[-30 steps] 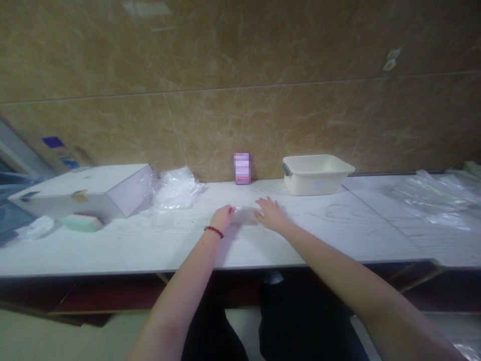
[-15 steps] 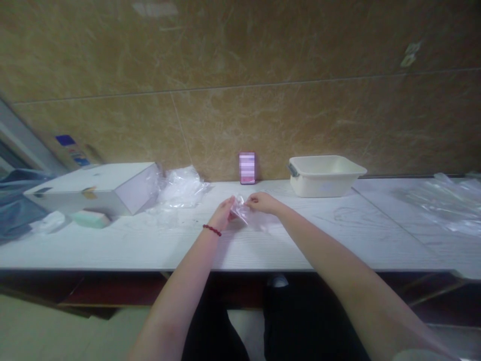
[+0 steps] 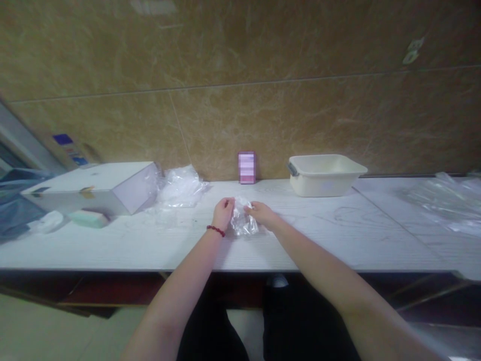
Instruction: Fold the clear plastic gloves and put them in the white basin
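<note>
Head view, only 1 cam. Both hands meet at centre of white table (image 3: 112,245), just above its top, approx midway btwn near edge and wall.

Left hand (image 3: 222,212): fingers curled, pinching left edge of a small clear plastic bag (image 3: 243,221). Red bead bracelet (image 3: 215,230) on that wrist.

Right hand (image 3: 263,215): fingers bent, pinching bag's right side, w/ thumb side toward left hand. Bag is crumpled, held btwn the 2 hands, hanging slightly below fingertips; can't tell if its bottom touches the table.

Far of hands, against brown tiled wall: a small purple-and-white striped box (image 3: 247,167), upright. Right of it, a cream plastic tub (image 3: 325,174) w/ a grey handle on its left end, well apart from hands.

Far left: a white flat box (image 3: 93,186), and just right of it a heap of clear plastic (image 3: 180,186) touching the box's corner. Near side of box: a pale green sponge-like block (image 3: 89,218), and further left a white crumpled bit (image 3: 48,221).

Far right: more clear plastic sheeting (image 3: 447,200) spread on the table.

Below table edge: dark trousers, floor.
</note>
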`<state>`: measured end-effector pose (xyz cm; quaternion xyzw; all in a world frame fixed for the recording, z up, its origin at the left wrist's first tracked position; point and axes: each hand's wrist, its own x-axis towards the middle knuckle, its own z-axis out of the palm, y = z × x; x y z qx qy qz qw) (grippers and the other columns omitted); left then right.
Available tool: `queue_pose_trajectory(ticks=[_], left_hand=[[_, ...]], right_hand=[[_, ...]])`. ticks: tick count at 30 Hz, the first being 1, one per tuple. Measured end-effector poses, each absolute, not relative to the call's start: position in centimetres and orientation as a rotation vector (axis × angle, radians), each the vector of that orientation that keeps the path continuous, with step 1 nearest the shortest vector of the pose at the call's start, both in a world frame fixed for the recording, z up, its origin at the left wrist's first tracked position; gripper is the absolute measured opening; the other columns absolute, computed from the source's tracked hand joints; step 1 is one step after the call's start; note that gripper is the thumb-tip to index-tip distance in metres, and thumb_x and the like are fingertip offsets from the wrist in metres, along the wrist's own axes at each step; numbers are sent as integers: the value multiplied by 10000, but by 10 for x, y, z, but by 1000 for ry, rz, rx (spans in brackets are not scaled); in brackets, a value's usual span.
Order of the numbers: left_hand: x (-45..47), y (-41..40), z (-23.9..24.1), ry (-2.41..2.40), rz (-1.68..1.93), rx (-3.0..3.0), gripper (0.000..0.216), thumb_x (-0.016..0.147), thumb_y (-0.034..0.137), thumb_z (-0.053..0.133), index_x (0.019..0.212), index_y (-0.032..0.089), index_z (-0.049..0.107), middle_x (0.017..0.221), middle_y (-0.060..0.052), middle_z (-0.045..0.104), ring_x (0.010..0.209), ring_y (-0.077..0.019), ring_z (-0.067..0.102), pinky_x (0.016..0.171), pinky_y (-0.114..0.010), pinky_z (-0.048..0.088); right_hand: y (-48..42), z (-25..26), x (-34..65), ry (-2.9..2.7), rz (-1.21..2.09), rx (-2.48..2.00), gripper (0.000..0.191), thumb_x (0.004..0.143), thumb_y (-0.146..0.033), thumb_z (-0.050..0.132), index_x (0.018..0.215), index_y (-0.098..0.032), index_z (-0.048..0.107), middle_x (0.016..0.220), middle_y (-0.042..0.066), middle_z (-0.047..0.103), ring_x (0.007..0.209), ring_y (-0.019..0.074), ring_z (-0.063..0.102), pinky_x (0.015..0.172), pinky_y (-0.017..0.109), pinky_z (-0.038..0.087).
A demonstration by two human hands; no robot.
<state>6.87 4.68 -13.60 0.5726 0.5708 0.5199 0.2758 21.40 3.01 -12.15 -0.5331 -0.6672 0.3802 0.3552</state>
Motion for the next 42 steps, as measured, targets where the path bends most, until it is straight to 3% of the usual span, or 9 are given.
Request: queue_pose_trajectory(ticks=[6, 9, 14, 17, 21, 26, 32, 36, 42], left_hand=[[72, 46, -139, 1299, 1361, 1297, 436, 750, 474, 349, 1009, 148, 478, 642, -11, 530, 505, -88, 474, 470, -200, 374], [75, 40, -136, 1130, 1315, 1351, 498, 722, 399, 456, 1173, 218, 347, 651, 19, 533, 487, -70, 461, 479, -188, 374], [74, 38, -134, 1107, 1256, 1563, 304, 684, 274, 520, 955, 151, 580, 727, -26, 577, 593, -84, 486, 550, -188, 374], [72, 40, -135, 1061, 1241, 1492, 326, 674, 267, 531, 969, 138, 581, 672, -12, 577, 530, -65, 456, 504, -177, 345], [71, 41, -133, 933, 1242, 1256, 413, 639, 254, 571, 1032, 130, 540, 631, 4, 571, 471, -41, 428, 456, -158, 313], [70, 39, -130, 870, 1206, 1174, 426, 611, 241, 604, 1020, 134, 548, 625, 8, 569, 456, -27, 419, 433, -147, 290], [70, 40, -136, 895, 1150, 1312, 489, 617, 269, 601, 1078, 137, 507, 596, 16, 544, 463, -34, 421, 468, -161, 307], [69, 39, -138, 927, 1018, 1475, 544, 617, 269, 607, 1129, 152, 462, 552, 27, 518, 466, -44, 422, 474, -165, 300], [66, 34, -134, 903, 873, 1600, 655, 619, 280, 612, 1210, 159, 356, 561, 27, 516, 472, -51, 425, 488, -172, 310]], right_hand=[[36, -134, 221, -1543, 1211, -1272, 242, 666, -384, 534, 733, -157, 582, 578, 10, 592, 500, 107, 511, 456, 192, 365], [39, -136, 224, -1480, 1196, -1262, 236, 666, -372, 540, 763, -159, 568, 595, 16, 594, 517, 109, 518, 463, 193, 381], [41, -138, 224, -1457, 1230, -1204, 254, 668, -380, 537, 777, -150, 543, 626, 30, 589, 545, 112, 529, 488, 203, 410], [42, -137, 227, -1448, 1239, -1184, 266, 707, -393, 476, 828, -160, 514, 659, 23, 581, 562, 106, 534, 502, 209, 428], [45, -131, 241, -1596, 978, -1109, 285, 757, -256, 375, 1035, -209, 423, 879, 39, 564, 740, 114, 547, 589, 251, 459], [41, -121, 254, -1898, 427, -903, 437, 646, -107, 460, 1061, -242, 465, 1164, 44, 419, 1090, 169, 353, 803, 310, 398], [39, -122, 243, -1539, 920, -1218, 332, 774, -268, 325, 1092, -202, 399, 867, 56, 559, 718, 121, 543, 473, 206, 443], [39, -123, 244, -1577, 1051, -1287, 342, 701, -418, 471, 933, -171, 515, 695, 23, 566, 566, 92, 511, 416, 162, 395], [37, -122, 250, -1684, 1077, -1384, 298, 658, -430, 518, 698, -140, 575, 514, -16, 497, 401, 49, 402, 350, 150, 305]])
